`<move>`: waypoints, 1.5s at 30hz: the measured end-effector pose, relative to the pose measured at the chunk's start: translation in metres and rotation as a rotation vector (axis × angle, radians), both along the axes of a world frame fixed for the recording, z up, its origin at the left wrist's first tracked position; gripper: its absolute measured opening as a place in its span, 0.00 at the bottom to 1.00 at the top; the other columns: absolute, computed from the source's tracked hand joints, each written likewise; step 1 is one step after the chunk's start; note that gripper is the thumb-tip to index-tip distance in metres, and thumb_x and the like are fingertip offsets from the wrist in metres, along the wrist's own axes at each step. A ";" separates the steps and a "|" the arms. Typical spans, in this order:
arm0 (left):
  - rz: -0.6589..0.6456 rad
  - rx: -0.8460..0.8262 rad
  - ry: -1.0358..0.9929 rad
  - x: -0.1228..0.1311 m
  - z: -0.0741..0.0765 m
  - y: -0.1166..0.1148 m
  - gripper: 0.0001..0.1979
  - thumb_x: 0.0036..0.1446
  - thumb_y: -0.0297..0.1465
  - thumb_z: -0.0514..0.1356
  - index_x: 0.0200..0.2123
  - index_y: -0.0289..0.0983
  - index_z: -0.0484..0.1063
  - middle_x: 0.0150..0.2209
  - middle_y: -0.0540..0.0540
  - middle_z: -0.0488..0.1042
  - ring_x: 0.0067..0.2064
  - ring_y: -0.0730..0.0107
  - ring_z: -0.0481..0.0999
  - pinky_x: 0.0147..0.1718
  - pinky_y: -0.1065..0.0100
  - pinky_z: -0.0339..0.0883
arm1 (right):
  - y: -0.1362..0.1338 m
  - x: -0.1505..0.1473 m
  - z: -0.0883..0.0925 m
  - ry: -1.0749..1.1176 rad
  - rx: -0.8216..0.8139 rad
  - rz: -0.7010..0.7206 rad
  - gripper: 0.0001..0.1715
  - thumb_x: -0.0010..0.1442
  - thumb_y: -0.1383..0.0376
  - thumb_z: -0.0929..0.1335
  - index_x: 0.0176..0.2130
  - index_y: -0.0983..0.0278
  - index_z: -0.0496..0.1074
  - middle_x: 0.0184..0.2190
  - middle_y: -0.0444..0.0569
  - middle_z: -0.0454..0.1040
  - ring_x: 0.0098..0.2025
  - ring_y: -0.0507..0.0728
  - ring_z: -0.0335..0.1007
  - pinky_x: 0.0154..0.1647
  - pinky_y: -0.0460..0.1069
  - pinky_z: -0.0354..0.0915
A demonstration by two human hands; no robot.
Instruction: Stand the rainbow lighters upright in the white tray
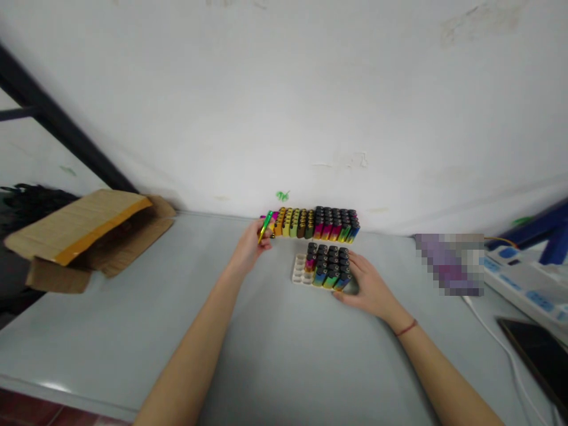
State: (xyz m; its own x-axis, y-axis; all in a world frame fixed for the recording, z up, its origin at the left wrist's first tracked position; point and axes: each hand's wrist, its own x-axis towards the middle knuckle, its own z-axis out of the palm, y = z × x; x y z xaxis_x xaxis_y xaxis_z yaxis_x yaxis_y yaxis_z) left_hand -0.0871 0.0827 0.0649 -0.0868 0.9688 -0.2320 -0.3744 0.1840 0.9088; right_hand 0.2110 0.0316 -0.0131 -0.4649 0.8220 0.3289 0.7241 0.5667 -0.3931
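Observation:
My left hand [251, 247] pinches a shiny green-and-yellow lighter [265, 227], held tilted at the left end of the back rows. My right hand [366, 285] curves around the right side of a white tray [297, 276], its fingers against the lighters there. Black-topped lighters [331, 263] with coloured bodies stand upright in this tray, and the slots at its left side are bare. Behind the tray, close to the wall, stand rows of yellow and dark lighters [295, 222] and rows of black-topped lighters [336, 225].
An open cardboard box [113, 228] lies at the left on the grey table [275, 355]. To the right are a pixelated object [450, 266], a white power strip [528, 290] with a cable, and a dark phone [536, 355]. A white wall [266, 118] rises behind.

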 end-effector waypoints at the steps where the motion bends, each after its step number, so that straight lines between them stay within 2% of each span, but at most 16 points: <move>1: -0.037 0.000 -0.029 0.005 -0.001 -0.004 0.13 0.55 0.39 0.60 0.38 0.36 0.68 0.19 0.59 0.57 0.16 0.83 0.52 0.16 0.78 0.50 | 0.000 0.000 0.000 0.004 -0.001 0.000 0.43 0.54 0.47 0.71 0.60 0.68 0.64 0.61 0.65 0.66 0.65 0.72 0.57 0.66 0.69 0.55; 3: -0.096 0.041 -0.039 0.012 -0.005 -0.011 0.19 0.53 0.46 0.64 0.38 0.37 0.67 0.19 0.60 0.56 0.17 0.84 0.53 0.18 0.78 0.51 | 0.000 0.000 0.000 0.009 -0.003 0.000 0.43 0.54 0.47 0.71 0.61 0.67 0.64 0.61 0.64 0.66 0.65 0.72 0.57 0.66 0.69 0.55; 5: -0.115 0.131 0.012 0.018 -0.012 -0.018 0.23 0.49 0.47 0.67 0.37 0.37 0.65 0.21 0.58 0.61 0.19 0.83 0.59 0.20 0.79 0.54 | 0.000 0.000 -0.001 0.008 -0.003 -0.002 0.43 0.54 0.48 0.71 0.61 0.67 0.64 0.61 0.64 0.66 0.65 0.72 0.57 0.66 0.69 0.55; 9: -0.126 0.224 0.124 0.028 -0.020 -0.027 0.23 0.49 0.44 0.67 0.39 0.40 0.60 0.27 0.55 0.71 0.26 0.78 0.70 0.26 0.75 0.64 | 0.000 0.001 -0.001 -0.003 0.002 -0.008 0.43 0.54 0.48 0.71 0.61 0.68 0.63 0.61 0.64 0.66 0.65 0.71 0.58 0.66 0.68 0.55; 12: -0.138 0.185 0.125 0.037 -0.020 -0.033 0.21 0.50 0.41 0.65 0.41 0.42 0.58 0.26 0.58 0.69 0.23 0.77 0.69 0.26 0.72 0.68 | 0.000 0.000 0.000 -0.017 0.001 -0.005 0.43 0.54 0.47 0.71 0.60 0.68 0.64 0.61 0.64 0.66 0.65 0.71 0.58 0.66 0.68 0.55; 14: -0.114 0.163 0.104 0.044 -0.018 -0.035 0.19 0.49 0.40 0.63 0.38 0.42 0.57 0.22 0.60 0.65 0.18 0.79 0.62 0.20 0.74 0.64 | 0.000 0.000 0.001 -0.024 0.000 -0.003 0.43 0.54 0.47 0.71 0.59 0.69 0.65 0.61 0.65 0.66 0.65 0.71 0.58 0.66 0.67 0.55; 17: -0.092 0.100 0.043 0.051 -0.016 -0.037 0.18 0.49 0.47 0.59 0.30 0.41 0.57 0.17 0.60 0.57 0.15 0.80 0.52 0.13 0.76 0.51 | 0.000 0.000 0.002 -0.019 0.001 -0.001 0.42 0.54 0.48 0.71 0.60 0.69 0.64 0.61 0.65 0.66 0.65 0.71 0.58 0.66 0.68 0.55; 20: -0.096 0.016 0.010 0.053 -0.016 -0.038 0.23 0.51 0.54 0.53 0.22 0.40 0.56 0.14 0.58 0.51 0.14 0.81 0.48 0.12 0.76 0.46 | -0.001 0.000 0.002 -0.014 0.004 0.001 0.43 0.54 0.48 0.71 0.60 0.68 0.63 0.61 0.64 0.66 0.65 0.71 0.57 0.66 0.68 0.55; 24: -0.051 -0.014 0.032 0.052 -0.017 -0.039 0.24 0.56 0.50 0.49 0.18 0.39 0.55 0.13 0.57 0.48 0.14 0.82 0.44 0.13 0.77 0.42 | -0.001 0.000 0.002 -0.026 0.006 0.003 0.43 0.54 0.48 0.71 0.61 0.68 0.63 0.61 0.64 0.66 0.65 0.71 0.58 0.66 0.67 0.56; 34: -0.005 -0.041 0.031 0.050 -0.017 -0.038 0.23 0.59 0.45 0.45 0.16 0.39 0.54 0.13 0.57 0.45 0.15 0.80 0.41 0.13 0.77 0.39 | -0.001 0.001 0.002 -0.029 -0.003 -0.001 0.44 0.55 0.47 0.71 0.61 0.69 0.62 0.61 0.65 0.65 0.65 0.71 0.57 0.66 0.67 0.55; 39: 0.016 -0.008 -0.012 0.051 -0.018 -0.040 0.23 0.60 0.48 0.47 0.19 0.39 0.55 0.14 0.57 0.46 0.15 0.80 0.41 0.13 0.77 0.39 | -0.002 0.001 0.002 -0.006 -0.007 0.004 0.44 0.55 0.46 0.70 0.62 0.66 0.62 0.62 0.63 0.65 0.65 0.71 0.57 0.66 0.68 0.54; 45: -0.004 -0.064 -0.034 0.052 -0.020 -0.040 0.23 0.59 0.48 0.47 0.19 0.39 0.54 0.14 0.58 0.46 0.15 0.80 0.41 0.13 0.77 0.38 | -0.002 0.000 0.002 -0.009 -0.016 -0.004 0.44 0.55 0.47 0.71 0.62 0.68 0.62 0.61 0.64 0.65 0.66 0.71 0.57 0.66 0.67 0.55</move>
State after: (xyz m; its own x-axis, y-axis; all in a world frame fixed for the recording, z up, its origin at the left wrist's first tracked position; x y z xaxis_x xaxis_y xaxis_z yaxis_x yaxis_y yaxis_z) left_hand -0.0354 0.0432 0.0450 -0.0740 0.9523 -0.2961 -0.4040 0.2428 0.8819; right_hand 0.2113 0.0301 -0.0113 -0.4644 0.8289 0.3117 0.7300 0.5576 -0.3951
